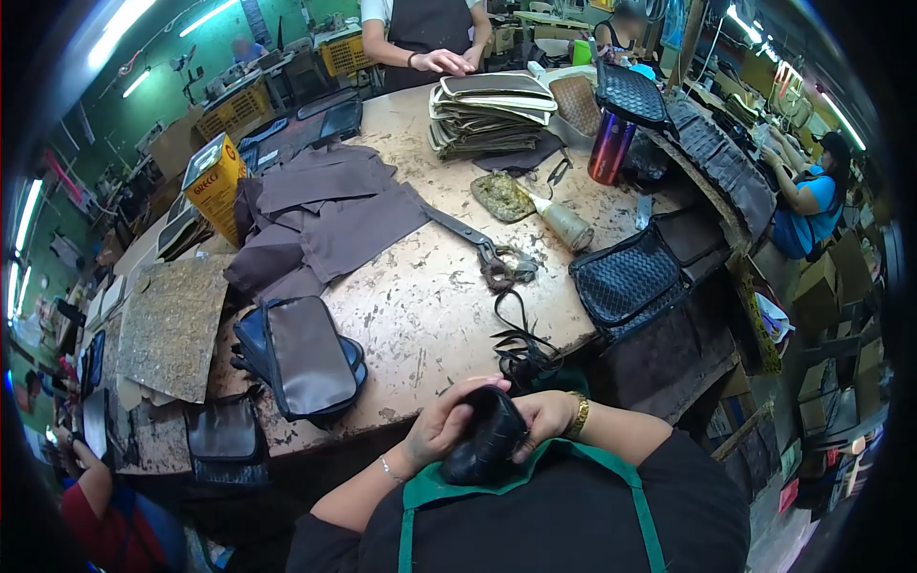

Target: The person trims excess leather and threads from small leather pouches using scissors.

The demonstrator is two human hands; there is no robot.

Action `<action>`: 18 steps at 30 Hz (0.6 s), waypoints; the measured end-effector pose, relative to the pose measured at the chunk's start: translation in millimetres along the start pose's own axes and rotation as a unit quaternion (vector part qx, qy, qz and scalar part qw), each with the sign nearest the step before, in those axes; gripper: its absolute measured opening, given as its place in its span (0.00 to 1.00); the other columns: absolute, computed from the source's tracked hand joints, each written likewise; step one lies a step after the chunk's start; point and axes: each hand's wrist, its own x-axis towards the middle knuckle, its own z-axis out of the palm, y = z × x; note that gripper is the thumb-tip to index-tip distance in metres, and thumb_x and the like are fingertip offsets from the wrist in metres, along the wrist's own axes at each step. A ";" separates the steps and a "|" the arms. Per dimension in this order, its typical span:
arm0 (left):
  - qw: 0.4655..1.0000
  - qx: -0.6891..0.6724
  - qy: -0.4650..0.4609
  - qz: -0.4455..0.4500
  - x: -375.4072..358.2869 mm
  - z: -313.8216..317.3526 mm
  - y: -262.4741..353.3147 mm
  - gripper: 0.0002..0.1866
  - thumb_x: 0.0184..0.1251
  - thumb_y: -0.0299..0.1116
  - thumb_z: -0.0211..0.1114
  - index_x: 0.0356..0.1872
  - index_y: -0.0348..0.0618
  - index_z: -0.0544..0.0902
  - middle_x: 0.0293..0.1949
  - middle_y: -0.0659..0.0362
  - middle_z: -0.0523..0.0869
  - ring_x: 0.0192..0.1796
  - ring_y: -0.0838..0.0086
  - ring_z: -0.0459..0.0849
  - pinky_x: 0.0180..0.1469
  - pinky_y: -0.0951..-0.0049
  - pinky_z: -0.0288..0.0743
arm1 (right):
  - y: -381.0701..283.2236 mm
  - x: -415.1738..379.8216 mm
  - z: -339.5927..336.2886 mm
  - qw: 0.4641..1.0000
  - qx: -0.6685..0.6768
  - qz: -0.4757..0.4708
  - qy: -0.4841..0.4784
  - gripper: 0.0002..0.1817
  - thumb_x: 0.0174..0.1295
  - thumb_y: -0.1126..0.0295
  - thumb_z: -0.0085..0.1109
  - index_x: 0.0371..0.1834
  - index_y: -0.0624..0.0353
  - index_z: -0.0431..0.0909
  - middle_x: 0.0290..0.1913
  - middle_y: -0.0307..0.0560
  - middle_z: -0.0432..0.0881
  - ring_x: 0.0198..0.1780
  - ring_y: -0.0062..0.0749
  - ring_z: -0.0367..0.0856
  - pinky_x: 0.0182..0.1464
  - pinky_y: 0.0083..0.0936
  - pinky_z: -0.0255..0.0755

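Note:
Close to my chest I hold a black leather pouch (482,447), bent into a curve with its opening facing up. My left hand (441,426) wraps its left side, thumb at the rim. On the other side my right hand (548,416) grips the edge, its fingertips partly hidden by the leather. Thin black straps (523,349) lie at the table edge just beyond my hands. Farther in rest large scissors (482,246) with wrapped handles. To the left is a stack of brown and dark blue pouches (310,358); to the right, a black woven bag (630,277).
The worn table (411,315) carries dark fabric pieces (315,215), a yellow tin (215,186), a stack of panels (492,110), a glue-stained pad (503,197), a cone-shaped bottle (564,224) and a purple flask (611,148). A co-worker (425,38) stands opposite; others sit at both sides.

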 end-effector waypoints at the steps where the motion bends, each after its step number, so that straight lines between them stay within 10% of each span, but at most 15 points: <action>1: 1.000 0.000 -0.001 0.000 -0.3 -1.1 -7.7 0.22 0.67 0.39 0.43 0.57 0.35 0.63 0.55 0.49 0.69 0.61 0.65 0.62 0.63 0.68 0.51 | 4.5 -0.2 -0.7 1.000 0.012 -0.008 -0.006 0.17 0.48 0.81 0.60 0.44 0.67 0.72 0.41 0.42 0.77 0.44 0.22 0.73 0.46 0.20 0.67; 5: 0.997 -0.066 -0.034 -0.015 7.6 -7.2 -11.3 0.20 0.65 0.28 0.46 0.58 0.37 0.62 0.57 0.51 0.67 0.59 0.72 0.64 0.60 0.73 0.56 | -9.6 -1.9 13.7 1.000 0.003 -0.002 0.031 0.16 0.48 0.83 0.59 0.43 0.67 0.73 0.40 0.41 0.77 0.43 0.23 0.73 0.46 0.20 0.67; 10: 0.974 0.008 0.223 0.026 -1.2 -6.4 23.4 0.44 0.52 0.39 0.63 0.64 0.40 0.45 0.66 0.53 0.47 0.67 0.63 0.49 0.65 0.66 0.45 | -52.0 4.3 28.3 0.928 -0.280 -0.185 0.164 0.08 0.52 0.79 0.56 0.37 0.65 0.75 0.35 0.39 0.79 0.38 0.19 0.73 0.41 0.20 0.67; 18: 0.939 -0.110 0.325 0.026 -8.5 10.4 -4.0 0.44 0.49 0.30 0.65 0.63 0.39 0.46 0.58 0.53 0.62 0.58 0.67 0.66 0.60 0.72 0.61 | -39.4 38.2 31.2 0.862 -0.313 -0.334 0.219 0.04 0.56 0.75 0.55 0.32 0.63 0.77 0.30 0.42 0.80 0.33 0.22 0.77 0.36 0.20 0.69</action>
